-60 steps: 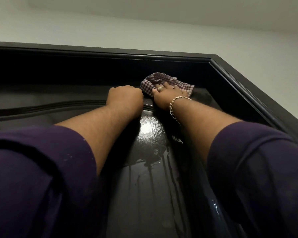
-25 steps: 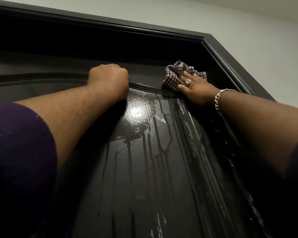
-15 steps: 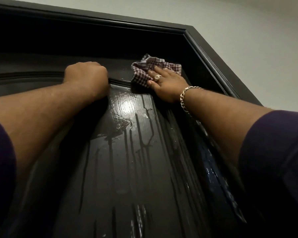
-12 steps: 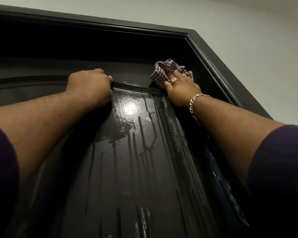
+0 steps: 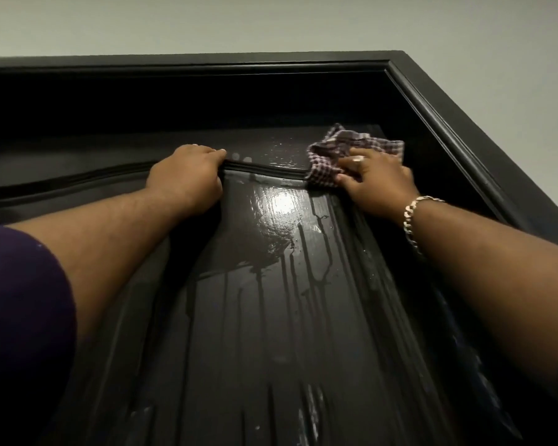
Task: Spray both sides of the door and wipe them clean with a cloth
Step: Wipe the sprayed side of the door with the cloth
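Fingers (image 5: 351,164) of the right hand (image 5: 377,185) lie spread and mostly straight on the cloth (image 5: 335,156), pressing it flat to the door (image 5: 271,317), not clenched round it. Left hand (image 5: 187,178) is curled, fingertips hooked over the raised moulding (image 5: 261,170); looks like a brace, it grasps nothing loose.

Change: half a second ago the cloth was bunched tighter toward the top right corner; a beat before that it was further left along the moulding. Now it sits at the right end of the moulding, near the frame (image 5: 448,130). So the right hand is scrubbing back and forth across the top rail. Left hand has not shifted off the moulding.

Meaning: wipe pass is on the top strip only. Judging by the wet panel below, most of this side is not yet wiped, and the other side can't be seen.

Door: dark, glossy, panelled. Bright glare spot just below the moulding, between the hands. Spray sheets there and runs down in long streaks. Droplets on the rail above the moulding. Cloth is small-checked, crumpled, touching both rail and moulding.
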